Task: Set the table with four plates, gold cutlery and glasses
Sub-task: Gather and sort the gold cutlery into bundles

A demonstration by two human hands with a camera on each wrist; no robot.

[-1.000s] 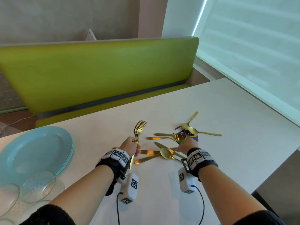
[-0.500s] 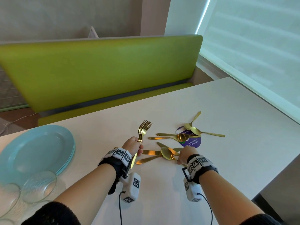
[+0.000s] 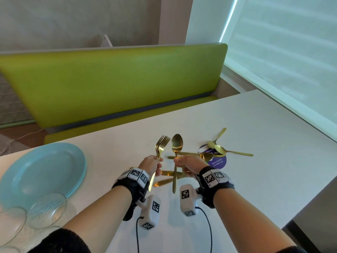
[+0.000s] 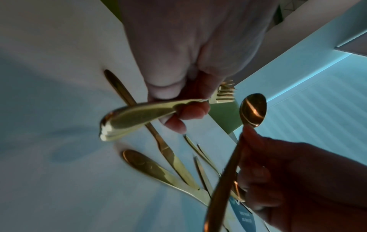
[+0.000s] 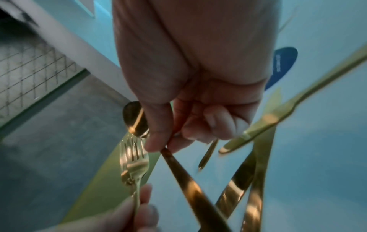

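Cutlery in gold lies scattered on the white table (image 3: 255,179), and the purple round sticker (image 3: 218,162) on its top serves as the landmark here. Left of the sticker, the left hand (image 3: 150,164) has its fingers curled round a bunch of forks (image 3: 161,146), tines pointing up and away from the person, handles sticking out below the fist. Between that hand and the sticker, the right hand (image 3: 189,164) pinches a single spoon (image 3: 176,145) by its neck between thumb and fingertips, bowl upright, its long handle hanging down toward the person. Both held pieces are lifted off the table. Below the two hands, left of the sticker, knives (image 3: 168,177) lie flat and crossing one another. Across the sticker's far edge rest three more spoons (image 3: 219,149), bowls close together, handles fanning outward. Far left of the sticker sits a stack of pale blue plates (image 3: 42,172), with clear glasses (image 3: 46,210) just beside them at the near edge. Beyond the table stands a green bench (image 3: 113,81)
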